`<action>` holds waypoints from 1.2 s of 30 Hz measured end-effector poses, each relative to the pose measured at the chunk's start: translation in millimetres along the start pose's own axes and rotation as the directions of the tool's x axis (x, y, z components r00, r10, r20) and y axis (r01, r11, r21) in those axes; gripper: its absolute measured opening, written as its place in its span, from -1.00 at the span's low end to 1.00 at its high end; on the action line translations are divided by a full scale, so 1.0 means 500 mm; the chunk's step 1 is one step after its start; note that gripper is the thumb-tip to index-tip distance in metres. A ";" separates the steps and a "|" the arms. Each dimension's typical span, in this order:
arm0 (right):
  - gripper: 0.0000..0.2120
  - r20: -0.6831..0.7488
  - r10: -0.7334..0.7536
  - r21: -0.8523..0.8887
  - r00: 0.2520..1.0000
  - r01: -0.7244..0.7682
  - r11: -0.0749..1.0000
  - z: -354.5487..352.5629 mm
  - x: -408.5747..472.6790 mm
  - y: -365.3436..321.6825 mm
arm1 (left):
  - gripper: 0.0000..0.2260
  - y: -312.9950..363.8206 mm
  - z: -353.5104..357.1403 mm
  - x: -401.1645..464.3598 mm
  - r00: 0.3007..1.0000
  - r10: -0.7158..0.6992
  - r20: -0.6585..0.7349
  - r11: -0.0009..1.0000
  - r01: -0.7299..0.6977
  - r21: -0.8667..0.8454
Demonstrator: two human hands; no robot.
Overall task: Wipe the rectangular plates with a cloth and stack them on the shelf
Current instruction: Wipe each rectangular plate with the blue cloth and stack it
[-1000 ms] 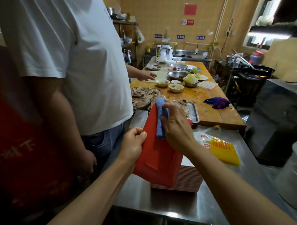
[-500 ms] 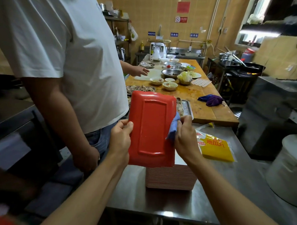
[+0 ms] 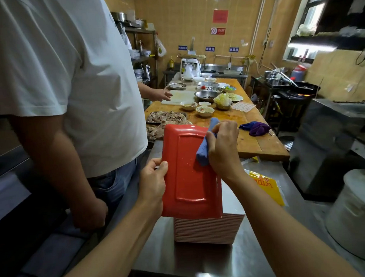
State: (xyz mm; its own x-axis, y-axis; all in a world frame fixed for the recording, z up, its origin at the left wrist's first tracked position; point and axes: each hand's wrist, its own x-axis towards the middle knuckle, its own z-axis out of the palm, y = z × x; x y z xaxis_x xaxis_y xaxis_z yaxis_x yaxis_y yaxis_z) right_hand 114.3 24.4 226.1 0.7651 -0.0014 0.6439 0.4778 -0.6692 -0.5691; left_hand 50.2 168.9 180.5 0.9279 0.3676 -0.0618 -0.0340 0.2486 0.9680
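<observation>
Head view, anyone count?
— One red plate (image 3: 189, 179) up on edge over one plate stack (image 3: 209, 230); left hand (image 3: 153, 184) grips its left rim, right hand (image 3: 221, 149) presses one blue cloth (image 3: 203, 152) against it.

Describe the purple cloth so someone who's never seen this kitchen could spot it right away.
Find the long wooden table running away down the middle of the kitchen. The purple cloth lies crumpled near its right edge at the near end. Unlike the blue cloth gripped in the right hand against the red plate, nobody holds it.
</observation>
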 end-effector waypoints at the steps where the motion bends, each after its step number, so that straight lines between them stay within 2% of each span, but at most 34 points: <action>1: -0.92 0.024 -0.049 -0.019 0.999 0.050 0.999 0.001 0.001 -0.004 | -0.86 0.000 0.003 -0.001 1.000 0.010 -0.001 1.000 -0.010 0.019; 6: -0.91 0.117 -0.259 -0.059 0.959 0.267 0.962 0.017 -0.010 -0.019 | -0.87 -0.002 0.017 -0.014 0.999 0.047 0.016 0.999 -0.047 0.026; 8: -0.88 0.130 -0.250 -0.072 0.959 0.261 0.963 0.012 -0.009 0.000 | -0.87 0.000 0.011 -0.014 0.999 0.052 0.005 0.998 -0.052 0.023; 11: -0.86 0.084 -0.113 -0.097 0.990 0.121 0.988 -0.004 -0.010 0.043 | -0.86 0.002 -0.001 -0.005 0.999 0.050 -0.015 0.998 -0.050 0.040; 13: -0.89 0.075 -0.076 -0.064 0.994 0.081 0.995 -0.006 -0.017 0.052 | -0.87 0.004 -0.004 -0.001 0.998 0.054 -0.021 0.997 -0.053 0.051; 20: -0.92 0.105 -0.266 -0.119 0.958 0.277 0.953 0.022 0.007 -0.010 | -0.87 0.009 0.011 -0.002 0.996 0.087 -0.010 0.995 -0.086 0.055; 22: -0.87 0.112 -0.227 -0.102 0.967 0.238 0.966 0.017 0.012 0.000 | -0.87 0.012 0.008 -0.003 0.997 0.076 -0.012 0.996 -0.076 0.040; 25: -0.84 0.073 -0.078 0.023 0.994 0.076 0.997 0.010 -0.003 0.021 | -0.87 0.009 0.003 -0.004 0.998 0.063 -0.024 0.998 -0.063 0.020; 28: -0.82 0.041 0.023 0.040 0.999 -0.025 0.999 0.025 -0.041 0.023 | -0.84 -0.005 0.012 -0.007 0.998 0.022 -0.061 0.999 -0.023 -0.022; 36: -0.73 0.120 0.183 0.126 0.976 -0.198 0.972 0.039 -0.202 0.024 | -0.86 -0.017 0.011 0.028 0.980 -0.056 -0.192 0.988 0.027 -0.151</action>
State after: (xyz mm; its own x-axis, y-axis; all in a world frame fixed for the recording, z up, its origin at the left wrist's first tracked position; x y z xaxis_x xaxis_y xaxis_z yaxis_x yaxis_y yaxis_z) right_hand 51.3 31.0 144.1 0.8860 -0.0347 0.4623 0.3670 -0.5568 -0.7451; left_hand 65.5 166.8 172.6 0.8397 0.5185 -0.1617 -0.0645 0.3908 0.9182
